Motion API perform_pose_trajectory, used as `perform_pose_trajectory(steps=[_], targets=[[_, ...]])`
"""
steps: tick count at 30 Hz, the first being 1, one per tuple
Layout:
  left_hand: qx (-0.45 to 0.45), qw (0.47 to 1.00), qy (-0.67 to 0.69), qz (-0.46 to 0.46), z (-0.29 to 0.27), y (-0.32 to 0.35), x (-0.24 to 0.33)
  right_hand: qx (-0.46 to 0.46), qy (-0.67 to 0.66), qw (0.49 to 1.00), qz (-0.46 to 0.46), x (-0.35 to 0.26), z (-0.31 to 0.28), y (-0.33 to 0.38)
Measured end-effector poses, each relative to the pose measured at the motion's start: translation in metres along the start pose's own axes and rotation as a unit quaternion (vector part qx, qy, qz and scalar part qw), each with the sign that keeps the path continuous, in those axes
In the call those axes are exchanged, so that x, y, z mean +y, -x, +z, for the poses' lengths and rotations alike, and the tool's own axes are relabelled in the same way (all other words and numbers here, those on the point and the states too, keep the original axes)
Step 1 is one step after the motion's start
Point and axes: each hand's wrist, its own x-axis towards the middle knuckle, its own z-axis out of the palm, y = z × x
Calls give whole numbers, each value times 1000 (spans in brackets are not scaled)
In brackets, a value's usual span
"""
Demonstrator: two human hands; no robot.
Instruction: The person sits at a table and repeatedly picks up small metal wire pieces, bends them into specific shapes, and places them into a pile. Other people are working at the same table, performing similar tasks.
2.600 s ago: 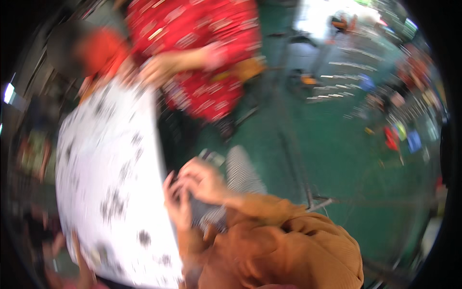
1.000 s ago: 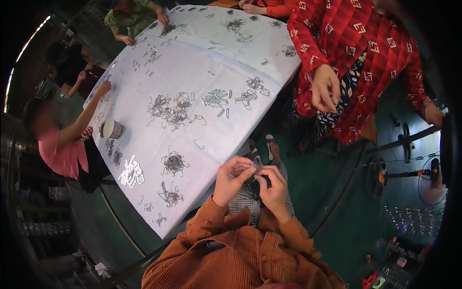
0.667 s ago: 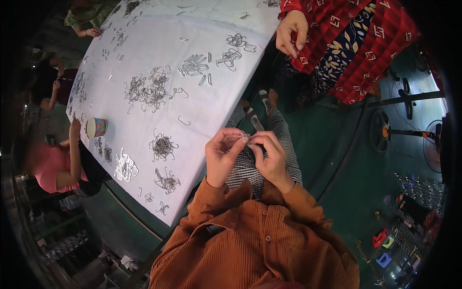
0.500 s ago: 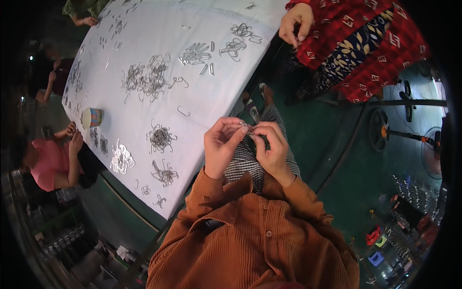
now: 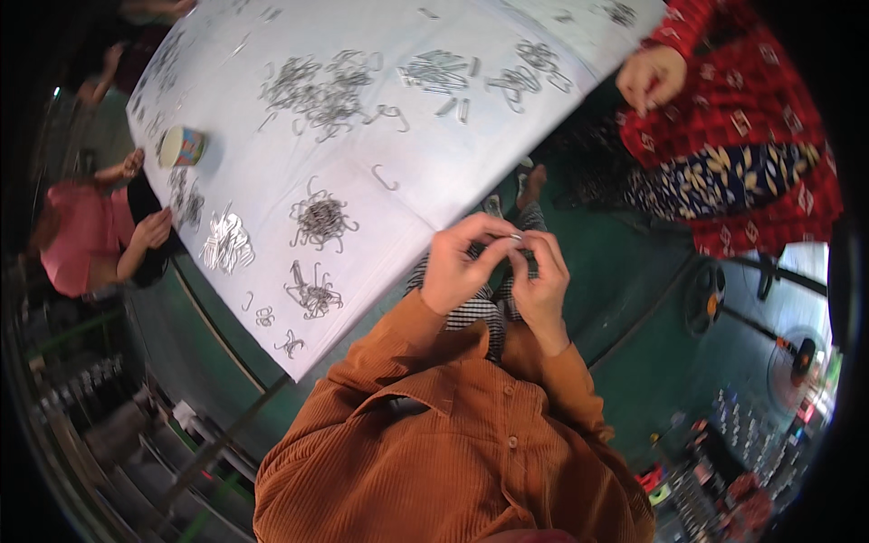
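Your left hand (image 5: 460, 267) and right hand (image 5: 541, 279) meet over your lap, just off the near edge of the white table (image 5: 453, 172). Both sets of fingertips are pinched together on 1 small metal piece (image 5: 514, 237) — thumb and forefinger of each hand closed on it from either side, the knuckles nearly touching. The piece is too small to make out its shape.

Your orange corduroy sleeves run up from the lower edge, and checked trousers (image 5: 471, 312) show between your forearms.

On the table, to the left of your hands, lies a tangled pile of wire hooks (image 5: 321, 220), with a second, looser pile (image 5: 310, 291) nearer the table's edge and a single hook (image 5: 384, 178) lying apart from them. Farther off, bigger heaps of hooks (image 5: 317, 90) spread across the cloth. A small paper cup (image 5: 182, 146) stands at the table's left side.

2 other people are at the table — 1 in a pink top (image 5: 72, 244) on the left with a hand (image 5: 152, 228) at the edge, and 1 in a red patterned shirt (image 5: 742, 109) on the far right, whose hand (image 5: 650, 77) is curled near the table's corner.
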Motion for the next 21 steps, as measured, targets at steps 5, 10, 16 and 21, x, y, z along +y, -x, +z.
perform_pose_trajectory(steps=[5, 10, 16, 21], targets=[[-2, 987, -124, 105, -7, -7, -34, 38, -13, 999, 14, 9, -8, -27], [14, 971, -178, 159, -15, -13, -47, -90, -13, 994, -62, -21, 36, -103], [5, 967, -169, 190, -19, -14, -67, -214, 135, 959, -127, -15, 143, -165], [-18, 987, -127, 97, -28, -17, -58, -256, 246, 928, -111, -9, 189, -182]])
